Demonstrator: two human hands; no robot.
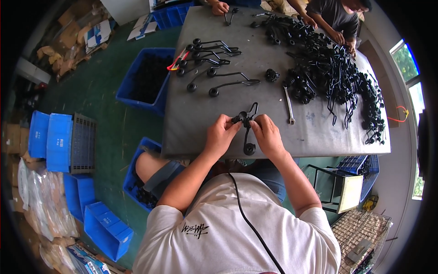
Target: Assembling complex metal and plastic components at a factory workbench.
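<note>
Over the near edge of the grey table (182, 132) I hold a black bent-rod part (249, 148) with a round knob-like end hanging toward me and a narrow loop pointing away. My left hand (220, 136) is closed, thumb and fingers pinching a dark rounded piece at the part's middle. From the other side my right hand (269, 136) pinches the same middle section, its fingers partly covering it. Whether the rounded piece is joined to the rod I cannot tell. Beyond my hands lies a small black clustered piece (272, 75), with a silver wrench (289, 106) to its right.
Several black rods (232, 83) with round ends lie spread at the table's left. A big tangled pile of black parts (337, 75) covers the right. Co-workers' hands (220, 7) work at the far edge. Blue bins (122, 86) stand on the floor at left.
</note>
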